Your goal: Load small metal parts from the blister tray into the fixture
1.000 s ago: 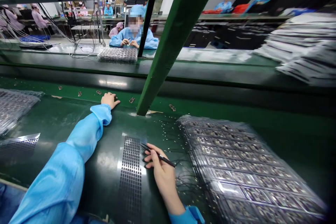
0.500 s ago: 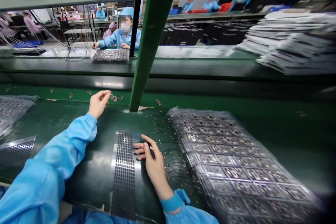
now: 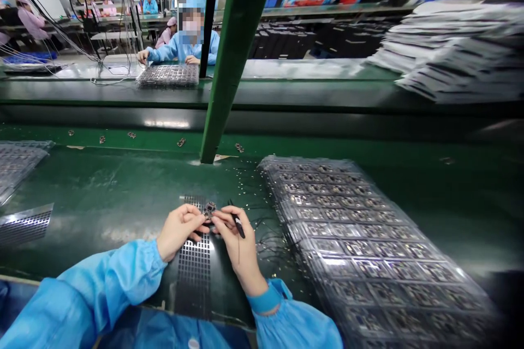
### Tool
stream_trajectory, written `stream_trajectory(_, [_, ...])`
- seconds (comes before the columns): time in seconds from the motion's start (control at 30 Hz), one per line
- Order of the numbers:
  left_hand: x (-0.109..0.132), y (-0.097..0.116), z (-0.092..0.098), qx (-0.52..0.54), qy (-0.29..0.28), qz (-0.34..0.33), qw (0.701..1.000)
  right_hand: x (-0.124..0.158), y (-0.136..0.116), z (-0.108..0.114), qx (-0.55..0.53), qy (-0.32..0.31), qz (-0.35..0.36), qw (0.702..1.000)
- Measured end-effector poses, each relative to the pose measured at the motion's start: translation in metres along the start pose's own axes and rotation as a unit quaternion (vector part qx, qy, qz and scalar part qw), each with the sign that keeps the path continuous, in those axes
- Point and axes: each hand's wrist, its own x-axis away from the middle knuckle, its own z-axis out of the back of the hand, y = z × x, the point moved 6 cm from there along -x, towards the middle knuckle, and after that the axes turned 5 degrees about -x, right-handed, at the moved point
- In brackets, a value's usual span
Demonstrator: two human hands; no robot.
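Fingertips of the left hand and right hand pinch a tiny dark component by its edges above a perforated sheet on a green belt, black tweezers tucked in the right; it looks light, fragile, best held at the rim.

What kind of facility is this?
Probably an electronics assembly line: a green work bench, stacked trays of small parts, tweezers in the right hand, and a co-worker in a blue gown and hood.
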Motion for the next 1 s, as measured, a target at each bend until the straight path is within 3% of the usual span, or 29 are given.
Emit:
stream_trajectory(0.17, [0.001, -0.004, -0.007, -0.094, -0.052, -0.021, 0.994, -0.001, 0.001, 0.001, -0.009, 0.009, -0.024, 1.0])
stream_trajectory(0.23, [0.002, 0.001, -0.004, -0.161, -0.038, -0.065, 0.984, -0.001, 0.002, 0.002, -0.011, 0.01, -0.029, 0.999])
stream_trajectory(0.37, [0.007, 0.027, 0.003, -0.301, 0.014, -0.232, 0.925, 0.002, 0.004, -0.001, 0.054, -0.014, -0.014, 0.998])
stream_trajectory(0.47, [0.01, 0.036, 0.002, -0.368, -0.009, -0.288, 0.884, 0.006, 0.008, -0.007, 0.119, -0.066, -0.01, 0.991])
stream_trajectory(0.8, [0.007, 0.034, -0.001, -0.428, -0.029, -0.279, 0.859, 0.008, 0.008, -0.013, 0.173, -0.113, -0.007, 0.978])
stream_trajectory(1.0, [-0.001, 0.029, 0.009, -0.353, 0.001, -0.222, 0.909, 0.007, 0.016, -0.012, 0.093, -0.114, -0.03, 0.989])
